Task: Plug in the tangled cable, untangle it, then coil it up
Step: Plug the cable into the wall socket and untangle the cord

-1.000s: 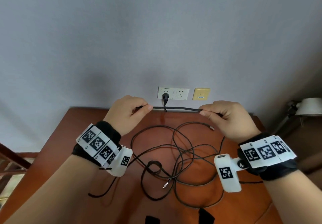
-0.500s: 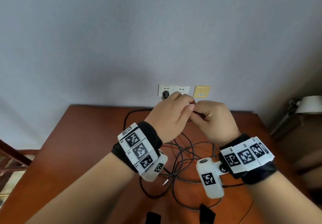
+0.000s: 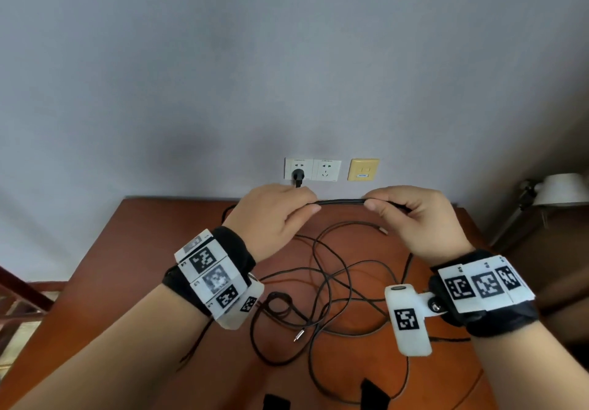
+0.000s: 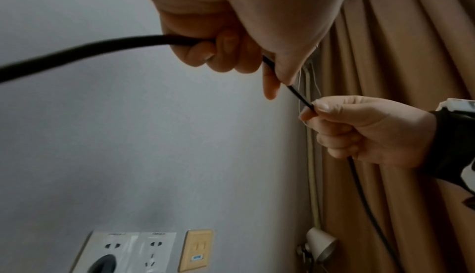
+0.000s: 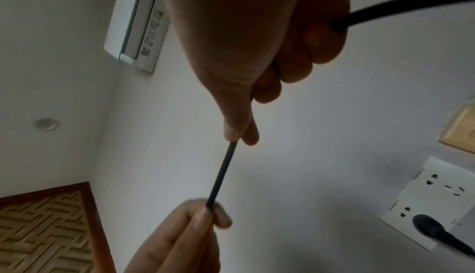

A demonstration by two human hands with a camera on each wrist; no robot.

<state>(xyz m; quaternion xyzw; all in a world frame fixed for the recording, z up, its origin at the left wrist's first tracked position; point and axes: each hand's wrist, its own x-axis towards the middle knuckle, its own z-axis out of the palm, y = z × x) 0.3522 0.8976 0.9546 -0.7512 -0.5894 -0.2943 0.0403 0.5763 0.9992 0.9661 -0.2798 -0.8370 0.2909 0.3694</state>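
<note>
Nearest the viewer, on the reddish-brown counter (image 3: 134, 250), the slack of the black cable (image 3: 340, 201) lies in loose overlapping loops, well short of the wall socket (image 3: 298, 169). One small metal-tipped connector (image 3: 299, 335) rests among the loops toward the near edge, below and slightly right of the left wrist; a second cable end (image 3: 384, 230) lies farther back, under the right hand.

Above the loops and closer to the wall socket, both hands hold a short, nearly level stretch of the cable up off the counter. The left hand (image 3: 271, 218), directly below the wall socket, has its fingers curled around the cable, with thumb and forefinger pinching it where the stretch begins. The right hand (image 3: 420, 218), below and to the right of the wall socket, likewise pinches the cable between thumb and forefinger, the other fingers folded around the part that trails down out of its palm. The span between the two pinches looks straight and taut.

Farthest back, the cable's black plug (image 3: 298, 176) sits in the wall socket, the left of two white outlets. Just right of the pair is a yellowish wall plate (image 3: 363, 169), and well to the right of that a white lamp (image 3: 561, 189).
</note>
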